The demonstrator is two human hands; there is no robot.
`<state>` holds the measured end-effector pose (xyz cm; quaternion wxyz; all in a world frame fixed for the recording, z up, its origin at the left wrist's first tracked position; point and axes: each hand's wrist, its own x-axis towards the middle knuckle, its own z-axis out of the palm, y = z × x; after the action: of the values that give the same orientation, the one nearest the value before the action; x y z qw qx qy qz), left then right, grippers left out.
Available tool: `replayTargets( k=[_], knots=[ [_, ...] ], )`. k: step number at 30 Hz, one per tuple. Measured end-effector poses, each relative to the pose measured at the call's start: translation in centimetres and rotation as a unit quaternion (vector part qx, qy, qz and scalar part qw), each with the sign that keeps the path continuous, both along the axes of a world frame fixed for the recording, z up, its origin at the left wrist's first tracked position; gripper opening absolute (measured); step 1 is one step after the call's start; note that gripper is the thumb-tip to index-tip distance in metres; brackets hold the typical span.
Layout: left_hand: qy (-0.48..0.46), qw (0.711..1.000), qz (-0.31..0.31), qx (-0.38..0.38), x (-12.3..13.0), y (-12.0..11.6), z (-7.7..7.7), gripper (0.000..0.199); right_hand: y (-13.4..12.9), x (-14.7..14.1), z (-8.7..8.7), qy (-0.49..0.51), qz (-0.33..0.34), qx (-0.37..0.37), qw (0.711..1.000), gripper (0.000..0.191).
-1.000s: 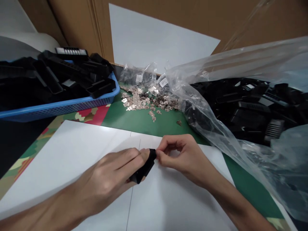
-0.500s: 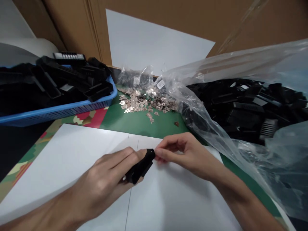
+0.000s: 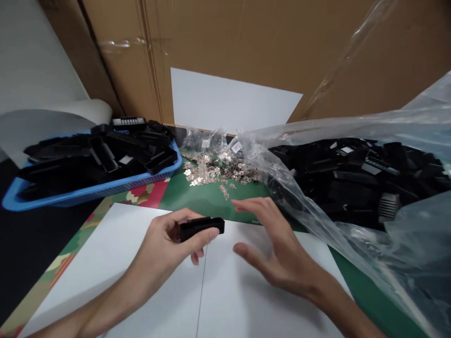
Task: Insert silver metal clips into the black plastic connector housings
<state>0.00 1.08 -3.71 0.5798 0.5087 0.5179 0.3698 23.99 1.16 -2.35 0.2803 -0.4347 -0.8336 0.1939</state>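
Note:
A small black plastic part [image 3: 201, 227] lies nearly level in my left hand [image 3: 172, 239], the thumb along its near side and fingers behind and below it. My right hand [image 3: 278, 249] is apart from the part, to its right, with thumb and fingers spread and nothing between them. Both hands are over white paper [image 3: 225, 291] marked with a thin dark line. Beyond them, a pile of small shiny metal pieces [image 3: 202, 171] is spread on the green surface [image 3: 176, 195].
At the back left stands a blue basket [image 3: 88, 190] heaped with black parts. A clear plastic bag [image 3: 292, 180] with many black parts [image 3: 338, 176] fills the right side. Behind is a cardboard wall [image 3: 225, 37] with a white sheet [image 3: 232, 103] against it.
My right hand has let go near the part's end and opened. My left hand has turned the black part from slanted to nearly level. The view has tilted up.

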Motion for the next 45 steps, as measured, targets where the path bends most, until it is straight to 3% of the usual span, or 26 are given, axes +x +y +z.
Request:
replayTargets(
  k=[2, 7, 10, 17, 21, 23, 25, 28, 30, 32, 34, 35, 36, 38, 41, 43, 45],
  knots=[
    [-0.027, 0.999, -0.005, -0.046, -0.1, 0.3, 0.1, 0.029, -0.1, -0.8, -0.9, 0.003, 0.025, 0.044, 0.999, 0.056],
    [-0.038, 0.996, -0.016, -0.084, -0.2, 0.2, -0.1, 0.033, -0.8, -2.4, -2.1, 0.036, 0.036, 0.136, 0.989, 0.041],
    [-0.034, 0.995, -0.023, -0.089, -0.2, 0.2, -0.3, 0.033, -1.1, -2.7, -1.8, 0.031, 0.027, 0.119, 0.992, 0.039],
    [-0.024, 0.993, -0.039, -0.113, -0.7, 0.7, 0.2, 0.031, -0.4, -1.6, -1.3, -0.019, 0.105, 0.123, 0.987, 0.035],
    [-0.021, 0.989, -0.067, -0.134, -0.6, 1.0, 1.3, 0.03, 0.2, -1.1, -1.4, 0.081, 0.122, 0.013, 0.989, 0.025],
    [-0.021, 0.987, -0.097, -0.13, -0.5, 1.0, 1.5, 0.031, 0.2, -1.2, -1.3, 0.131, 0.112, -0.044, 0.984, 0.035],
    [-0.032, 0.985, -0.131, -0.107, -0.4, 0.9, 1.3, 0.033, 0.0, -1.4, -0.8, 0.142, 0.1, -0.057, 0.983, 0.04],
    [-0.078, 0.989, -0.109, -0.055, -0.4, 0.7, 0.0, 0.05, -0.3, -0.6, 1.2, 0.098, 0.096, -0.074, 0.988, 0.024],
    [-0.095, 0.992, -0.074, -0.039, -0.4, 0.6, -1.2, 0.063, -0.4, 1.2, 3.2, 0.082, 0.021, -0.062, 0.994, 0.018],
    [-0.082, 0.995, -0.058, -0.029, -0.1, 0.6, -2.4, 0.065, -0.3, 3.4, 5.3, 0.07, -0.152, 0.006, 0.986, 0.024],
    [-0.061, 0.997, -0.053, -0.013, 0.5, 0.3, -3.3, 0.064, -0.4, 5.2, 6.7, 0.005, -0.337, 0.115, 0.934, 0.044],
    [-0.051, 0.998, -0.047, 0.001, 0.7, 0.2, -3.5, 0.062, -0.5, 5.6, 7.0, -0.034, -0.397, 0.167, 0.902, 0.054],
    [-0.035, 0.998, -0.037, 0.021, 0.8, 0.1, -3.5, 0.058, -0.7, 5.6, 7.1, -0.069, -0.424, 0.21, 0.878, 0.059],
    [0.026, 0.996, -0.013, 0.088, 0.6, 0.2, -2.6, 0.046, -1.1, 4.8, 6.2, -0.115, -0.388, 0.258, 0.877, 0.054],
    [0.178, 0.948, 0.01, 0.264, -1.9, 2.0, 0.7, 0.028, -1.7, 2.5, 3.6, -0.141, -0.225, 0.261, 0.928, 0.033],
    [0.289, 0.881, 0.009, 0.375, -4.6, 4.2, 3.5, 0.027, -1.9, 1.3, 1.5, -0.144, -0.138, 0.242, 0.949, 0.025],
    [0.428, 0.797, 0.051, 0.423, -7.6, 6.6, 6.1, 0.037, -1.9, 0.4, -0.4, -0.143, -0.083, 0.206, 0.964, 0.019]
  ],
)
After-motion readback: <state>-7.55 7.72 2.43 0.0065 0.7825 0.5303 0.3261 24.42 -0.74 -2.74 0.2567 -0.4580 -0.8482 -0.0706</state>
